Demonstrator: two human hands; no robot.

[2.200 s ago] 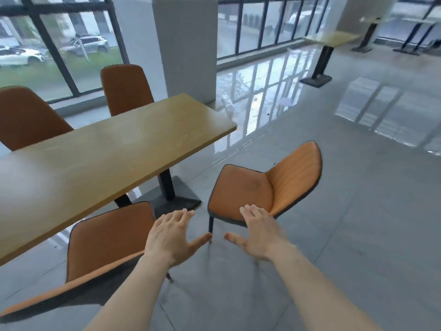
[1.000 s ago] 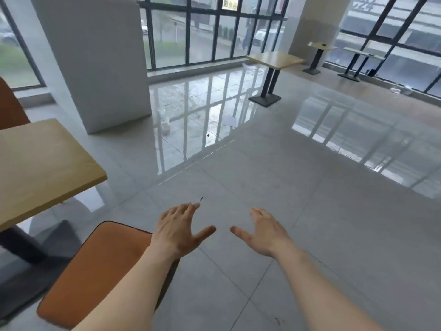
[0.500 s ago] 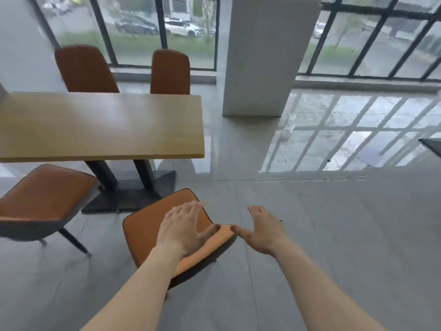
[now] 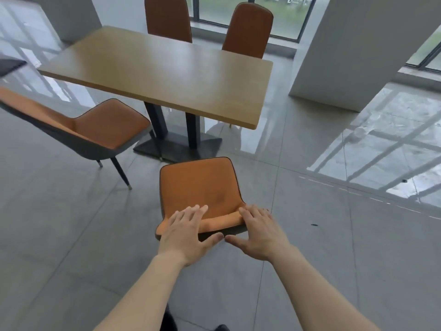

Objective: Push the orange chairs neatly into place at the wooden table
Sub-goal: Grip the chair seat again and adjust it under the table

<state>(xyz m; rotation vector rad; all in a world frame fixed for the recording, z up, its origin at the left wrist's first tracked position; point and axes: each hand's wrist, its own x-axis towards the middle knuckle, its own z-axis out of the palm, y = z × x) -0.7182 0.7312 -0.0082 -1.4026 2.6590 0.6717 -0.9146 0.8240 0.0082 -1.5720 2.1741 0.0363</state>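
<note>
A: Head view is looking down at the near chair (image 4: 200,187), which is standing on the floor (image 4: 334,259) short of the table (image 4: 155,68), its seat facing the table's near edge and its backrest toward the person.

B: Hands?

A: Left hand (image 4: 186,235) is lying flat over the left part of the backrest top, fingers (image 4: 193,211) spread and reaching over onto the front side, thumb pointing right. Right hand (image 4: 260,232) is sitting at the right corner of the backrest, fingers spread too, thumb pointing left. Neither is curling closed; whether the palms are pressing on the chair, I cannot tell.

B: Other chairs?

A: Left chair (image 4: 102,130) is standing angled, seat nearing the table base (image 4: 179,144), not squared up. Two far chairs (image 4: 167,17) are showing their backrests above the table's far edge, tucked close. Pillar (image 4: 358,48) is standing to the right.
</note>
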